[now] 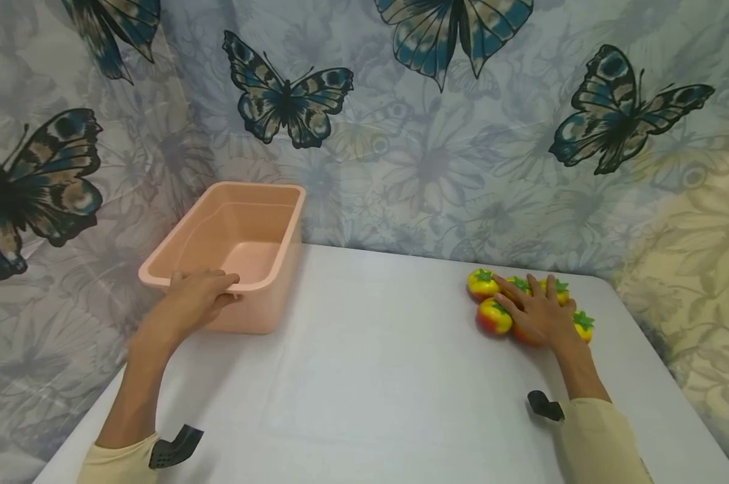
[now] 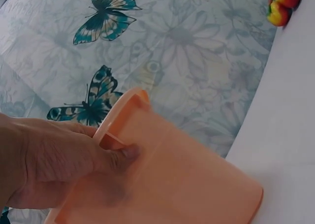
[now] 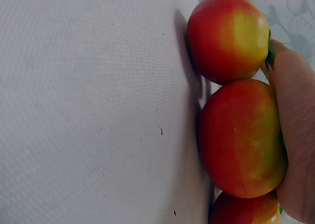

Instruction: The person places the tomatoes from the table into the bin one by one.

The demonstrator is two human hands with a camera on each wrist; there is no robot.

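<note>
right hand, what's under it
Under the right hand are red-and-yellow fruits with green leaves; it covers parts of them, so their exact number cannot be told.

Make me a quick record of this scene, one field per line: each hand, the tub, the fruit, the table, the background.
Left hand: grips the tub's near rim, thumb outside
Right hand: fingers spread, resting on the fruits
Tub: peach, open-topped, toward the table's left side
Fruits: red and yellow with green leafy tops, clustered at right, some partly hidden by the hand
Table: white
Background: butterfly and flower print
</note>
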